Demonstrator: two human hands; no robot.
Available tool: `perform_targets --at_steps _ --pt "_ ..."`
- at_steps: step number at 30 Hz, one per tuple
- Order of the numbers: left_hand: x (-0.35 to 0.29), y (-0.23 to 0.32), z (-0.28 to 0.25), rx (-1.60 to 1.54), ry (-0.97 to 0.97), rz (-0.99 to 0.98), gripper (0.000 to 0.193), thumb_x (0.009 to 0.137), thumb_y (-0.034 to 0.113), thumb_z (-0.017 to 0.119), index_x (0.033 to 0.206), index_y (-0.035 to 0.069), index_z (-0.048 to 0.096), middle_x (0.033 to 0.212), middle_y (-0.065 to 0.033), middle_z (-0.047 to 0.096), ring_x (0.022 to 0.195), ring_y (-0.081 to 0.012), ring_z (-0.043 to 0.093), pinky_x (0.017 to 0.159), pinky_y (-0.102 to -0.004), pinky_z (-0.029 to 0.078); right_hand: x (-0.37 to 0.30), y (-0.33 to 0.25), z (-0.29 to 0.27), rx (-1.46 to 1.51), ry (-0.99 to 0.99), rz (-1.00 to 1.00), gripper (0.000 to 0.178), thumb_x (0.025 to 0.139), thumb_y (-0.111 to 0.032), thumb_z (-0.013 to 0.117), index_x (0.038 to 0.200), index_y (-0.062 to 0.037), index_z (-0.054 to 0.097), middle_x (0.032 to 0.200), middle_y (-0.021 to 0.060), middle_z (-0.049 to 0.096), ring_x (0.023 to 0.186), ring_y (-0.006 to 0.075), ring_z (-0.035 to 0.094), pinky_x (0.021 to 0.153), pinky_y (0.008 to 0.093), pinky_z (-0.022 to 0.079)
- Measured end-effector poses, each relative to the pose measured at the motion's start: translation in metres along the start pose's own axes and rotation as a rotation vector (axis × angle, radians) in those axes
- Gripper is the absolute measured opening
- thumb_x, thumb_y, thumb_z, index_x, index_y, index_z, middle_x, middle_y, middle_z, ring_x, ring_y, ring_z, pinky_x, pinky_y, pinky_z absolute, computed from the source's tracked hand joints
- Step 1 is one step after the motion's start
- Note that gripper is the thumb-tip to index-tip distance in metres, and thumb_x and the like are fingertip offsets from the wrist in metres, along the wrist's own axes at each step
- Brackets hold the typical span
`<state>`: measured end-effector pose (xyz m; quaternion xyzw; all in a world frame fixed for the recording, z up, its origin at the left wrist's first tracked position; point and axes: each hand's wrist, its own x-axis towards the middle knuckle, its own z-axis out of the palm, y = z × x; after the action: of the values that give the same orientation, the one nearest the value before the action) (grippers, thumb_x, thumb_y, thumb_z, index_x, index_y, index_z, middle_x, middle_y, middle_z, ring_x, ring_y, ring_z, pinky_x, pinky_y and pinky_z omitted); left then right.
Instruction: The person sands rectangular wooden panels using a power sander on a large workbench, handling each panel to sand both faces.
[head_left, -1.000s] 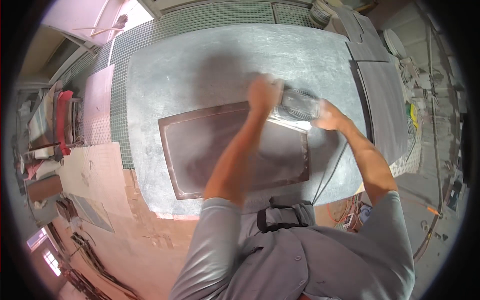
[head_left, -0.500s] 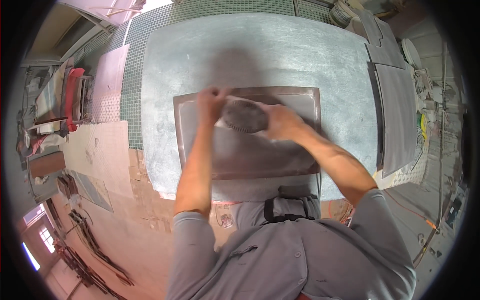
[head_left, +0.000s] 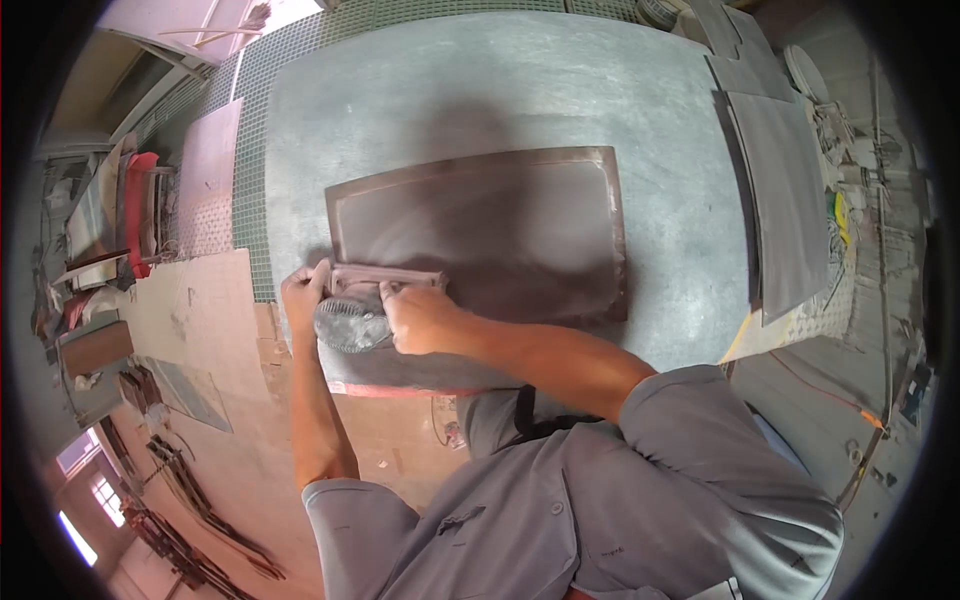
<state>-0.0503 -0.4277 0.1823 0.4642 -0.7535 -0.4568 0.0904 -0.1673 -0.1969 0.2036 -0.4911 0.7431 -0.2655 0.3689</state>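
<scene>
A power sander (head_left: 352, 328) with a rounded, ribbed grey housing and a long flat rectangular base sits over the near left corner of a dark panel (head_left: 480, 225). The panel has a brownish raised-looking border and lies flat on a large pale grey-green board (head_left: 680, 190). My left hand (head_left: 305, 292) is closed at the sander's left end, its fingertips pinched on the base. At the other end, my right hand (head_left: 418, 318) is curled round the sander's right side. The sander covers that corner of the panel.
Green grating (head_left: 252, 190) runs along the board's left and far sides. Flat dark sheets (head_left: 775, 200) lean or lie at the right. A beige sheet (head_left: 200, 310) is at the left, beside red cloth (head_left: 138, 215). An orange cable (head_left: 830, 400) crosses the floor at right.
Both hands have brought the sander from the panel's upper middle toward me and left, to the near left corner. My head view has shifted slightly, and the sander has turned.
</scene>
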Motion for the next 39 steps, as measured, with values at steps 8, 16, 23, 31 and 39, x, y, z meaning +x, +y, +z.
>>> perform_targets --at_steps 8,16,23,31,39 --pt "-0.001 0.117 0.215 0.198 -0.186 0.273 0.034 0.086 0.034 0.078 0.079 0.002 0.073 0.069 -0.0167 0.068 0.062 -0.0358 0.061 0.061 -0.0447 0.05 -0.134 0.119 -0.125 0.034 0.138 0.223 0.063 0.076 -0.018 0.074 0.135 -0.0046 0.054 0.095 0.0228 0.073 0.089 0.0392 0.071 0.08 0.0467 0.058" --pt "-0.129 0.199 0.354 0.045 -0.231 0.317 0.029 0.086 0.037 0.076 0.082 0.008 0.072 0.085 -0.0147 0.073 0.085 -0.0407 0.07 0.075 -0.05 0.056 -0.279 0.222 -0.178 0.063 0.145 0.34 0.04 0.076 -0.017 0.081 0.111 0.0006 0.072 0.104 0.02 0.076 0.095 0.0301 0.074 0.086 0.0384 0.057" --pt "-0.132 0.127 0.252 -0.028 -0.168 0.165 0.035 0.086 0.032 0.078 0.074 0.003 0.066 0.074 -0.0182 0.067 0.072 -0.0405 0.067 0.065 -0.0453 0.052 -0.226 0.152 -0.117 -0.153 -0.015 0.339 0.089 0.074 -0.026 0.078 0.152 0.0004 0.046 0.084 0.0276 0.07 0.081 0.0459 0.069 0.078 0.0525 0.057" --pt "-0.088 -0.023 0.047 -0.142 -0.007 0.053 0.029 0.092 0.015 0.078 0.069 -0.001 0.07 0.066 -0.002 0.067 0.06 -0.0086 0.056 0.056 -0.0306 0.044 -0.076 0.013 -0.008 0.004 -0.262 0.141 0.092 0.077 -0.014 0.068 0.157 0.0089 0.027 0.094 0.0265 0.071 0.088 0.0431 0.071 0.079 0.0532 0.057" --pt "-0.053 -0.069 -0.051 0.002 -0.007 -0.148 0.037 0.092 0.026 0.08 0.066 0.004 0.066 0.059 0.0 0.062 0.055 -0.0063 0.053 0.05 -0.0276 0.04 -0.017 -0.037 0.073 0.076 -0.109 -0.04 0.083 0.079 -0.007 0.057 0.15 0.0231 0.027 0.101 0.0277 0.073 0.093 0.0404 0.072 0.079 0.0507 0.057"
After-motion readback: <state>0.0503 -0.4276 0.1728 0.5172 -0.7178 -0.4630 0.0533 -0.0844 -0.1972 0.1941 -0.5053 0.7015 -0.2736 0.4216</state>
